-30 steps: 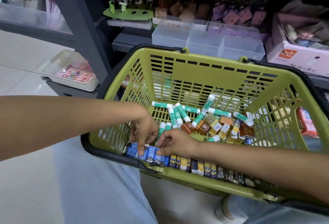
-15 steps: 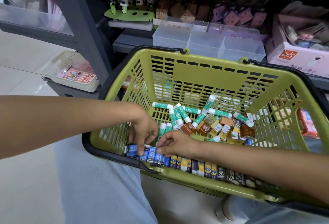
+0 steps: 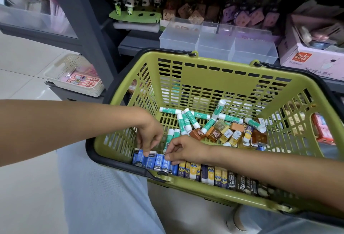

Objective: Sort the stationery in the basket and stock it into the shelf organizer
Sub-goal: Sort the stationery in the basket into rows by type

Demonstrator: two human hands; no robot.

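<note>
Green slatted basket [image 3: 219, 70], resting across our lap before the shelf. Contents, near wall, left to right: a row of blue erasers [image 3: 149, 160] stood on edge side by side, labels with white characters we cannot read; then yellow-and-navy erasers [image 3: 193, 170]; then black erasers [image 3: 235, 181] printed "2B". Each eraser's long axis runs away from us, toward the far wall.

Basket floor, centre: loose glue sticks [image 3: 186, 122], white with teal labels, lying flat and pointing every way; print too small to read. Beside them to the right, a heap of small brown and yellow sharpeners [image 3: 221, 131].

Left hand [image 3: 150, 135]: forearm enters from the left, wrist bent down, fingertips curled onto the top of the blue erasers at the row's left end. Right hand [image 3: 183, 150]: forearm comes in from the lower right, fingers curled, thumb and forefinger pinching the blue erasers at the row's right end. Both hands narrow, bracketing the blue group.

Shelf behind: clear shelf organizer [image 3: 217, 45] with three compartments, just beyond the basket's far rim. To its right, a pink box [image 3: 309, 62] marked "oulo" on an orange square.
</note>
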